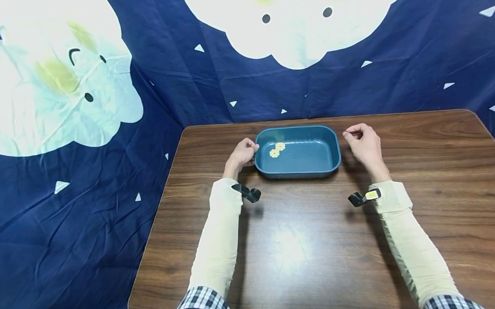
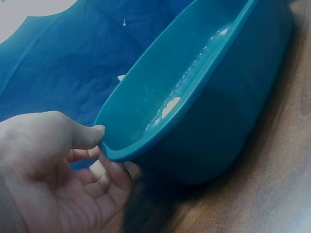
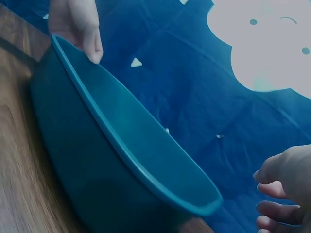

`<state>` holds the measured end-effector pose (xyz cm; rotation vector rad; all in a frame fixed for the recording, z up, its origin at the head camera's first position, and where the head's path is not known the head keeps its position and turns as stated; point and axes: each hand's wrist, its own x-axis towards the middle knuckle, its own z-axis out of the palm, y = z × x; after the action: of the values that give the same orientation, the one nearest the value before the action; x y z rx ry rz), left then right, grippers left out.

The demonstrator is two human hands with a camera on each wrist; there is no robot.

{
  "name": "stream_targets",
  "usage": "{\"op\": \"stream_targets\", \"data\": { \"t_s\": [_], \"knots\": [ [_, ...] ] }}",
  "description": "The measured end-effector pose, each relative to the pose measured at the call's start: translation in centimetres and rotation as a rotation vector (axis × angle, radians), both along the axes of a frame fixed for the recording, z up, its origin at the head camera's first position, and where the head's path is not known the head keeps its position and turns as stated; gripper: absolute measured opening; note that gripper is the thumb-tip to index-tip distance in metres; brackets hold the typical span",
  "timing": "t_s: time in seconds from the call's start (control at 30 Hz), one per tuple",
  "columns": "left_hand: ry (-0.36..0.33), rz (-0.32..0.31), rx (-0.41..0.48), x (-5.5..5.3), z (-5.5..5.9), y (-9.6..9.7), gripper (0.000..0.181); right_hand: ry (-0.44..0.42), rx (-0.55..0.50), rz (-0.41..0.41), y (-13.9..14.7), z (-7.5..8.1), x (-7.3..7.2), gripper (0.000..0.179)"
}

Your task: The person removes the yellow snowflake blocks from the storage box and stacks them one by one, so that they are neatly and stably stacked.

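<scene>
A teal rectangular basin (image 1: 315, 155) with rounded corners is at the back of the wooden table. Two small cream flower-shaped pieces (image 1: 274, 153) lie on its floor toward the left end. My left hand (image 1: 244, 153) pinches the basin's left rim, thumb over the lip and fingers curled beneath it, as the left wrist view shows. To the right of the basin, my right hand (image 1: 365, 146) is held apart from the rim, its fingers loosely bent and nothing between them. In the right wrist view a gap shows between those fingers (image 3: 272, 170) and the basin's end.
The brown wooden table (image 1: 300, 273) reaches toward me, with a bright glare spot in front of the basin. A dark blue cloth (image 1: 210, 86) with white clouds and triangles hangs behind the table and along its left side. Black wrist cameras (image 1: 249, 193) sit on both sleeves.
</scene>
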<state>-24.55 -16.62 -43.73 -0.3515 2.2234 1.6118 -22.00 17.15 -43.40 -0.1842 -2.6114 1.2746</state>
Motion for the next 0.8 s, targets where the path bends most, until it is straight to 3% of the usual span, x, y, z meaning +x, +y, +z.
{"op": "stream_targets", "data": {
  "t_s": [0.8],
  "knots": [
    [0.01, -0.002, -0.006, 0.1, 0.0, 0.0, 0.018, 0.038, -0.058, 0.213, -6.8, -0.2, -1.1, 0.026]
  ]
}}
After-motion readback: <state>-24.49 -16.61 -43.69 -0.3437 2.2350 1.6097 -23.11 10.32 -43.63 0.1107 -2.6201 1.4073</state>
